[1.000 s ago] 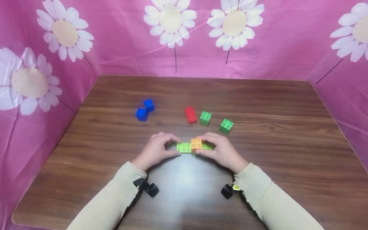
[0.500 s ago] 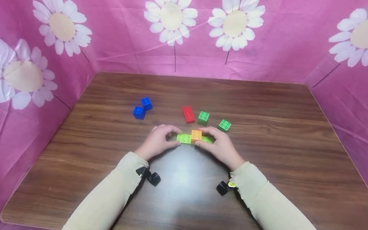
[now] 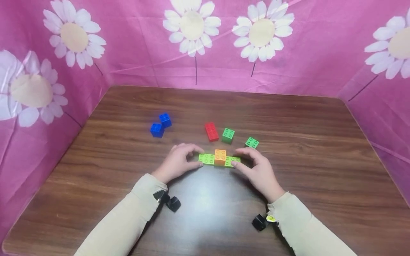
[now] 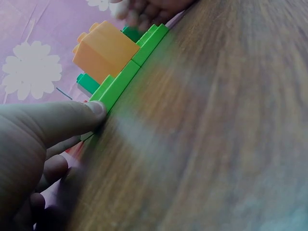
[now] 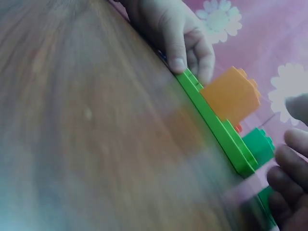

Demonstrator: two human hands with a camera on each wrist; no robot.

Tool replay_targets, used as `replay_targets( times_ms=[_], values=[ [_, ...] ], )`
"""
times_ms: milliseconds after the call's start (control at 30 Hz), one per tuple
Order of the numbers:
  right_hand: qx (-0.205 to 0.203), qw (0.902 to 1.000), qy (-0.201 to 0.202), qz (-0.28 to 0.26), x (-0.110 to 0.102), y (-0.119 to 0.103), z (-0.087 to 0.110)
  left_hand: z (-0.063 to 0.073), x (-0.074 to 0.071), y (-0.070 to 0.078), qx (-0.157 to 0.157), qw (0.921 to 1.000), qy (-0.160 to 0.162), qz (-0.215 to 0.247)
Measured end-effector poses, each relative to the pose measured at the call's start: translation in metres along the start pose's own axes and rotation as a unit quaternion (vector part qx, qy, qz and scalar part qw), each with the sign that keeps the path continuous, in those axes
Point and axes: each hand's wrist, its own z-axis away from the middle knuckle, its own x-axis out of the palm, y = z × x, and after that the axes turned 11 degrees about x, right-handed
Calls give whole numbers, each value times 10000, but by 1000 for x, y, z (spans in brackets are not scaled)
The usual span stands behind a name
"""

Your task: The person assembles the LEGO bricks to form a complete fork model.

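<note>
Two flat lime-green bricks lie end to end on the table; the left one (image 3: 206, 159) and the right one (image 3: 229, 163) meet under an orange brick (image 3: 220, 158) seated across their seam. My left hand (image 3: 173, 163) pinches the outer end of the left lime brick between thumb (image 4: 97, 109) and fingers. Around the right end, apart from the bricks in the right wrist view, my right hand (image 3: 262, 175) has its thumb and fingers spread, holding nothing.
A red brick (image 3: 211, 132) and two green bricks, one nearer the middle (image 3: 228, 136) and one farther right (image 3: 252, 142), lie just behind the hands. Two blue bricks (image 3: 157, 130) sit at the back left. Pink flowered cloth (image 3: 134, 42) surrounds the wooden table (image 3: 288, 121).
My right hand has let go of the orange brick and moved right, uncovering the right lime brick. The left hand keeps its pinch. The camera view has shifted slightly.
</note>
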Motion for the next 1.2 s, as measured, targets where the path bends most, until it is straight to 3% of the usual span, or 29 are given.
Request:
replay_targets(
  times_ms=[167, 300, 633, 700, 867, 1067, 1200],
  values=[
    [36, 9919, 987, -800, -9, 6, -1, 0, 0, -3, 34, 10000, 15, -72],
    [-33, 9821, 1366, -1296, -15, 6, -7, 2, -2, -4, 30, 10000, 86, -19],
    [107, 9632, 2358, -1288, -22, -7, -9, 1, -3, -2, 43, 9999, 140, 24],
    [323, 9645, 2306, -1245, -24, -2, -11, -1, -3, -2, 36, 9999, 133, 11],
    [732, 9819, 1632, -627, -29, 1, -17, -4, -4, 2, 86, 9999, 137, 42],
    [703, 9927, 951, -253, -25, 9, -28, 0, -3, 3, -13, 10000, 54, -8],
    [658, 9940, 830, 283, -23, 13, -29, 4, -2, 3, 10, 10000, 0, -9]
  ],
)
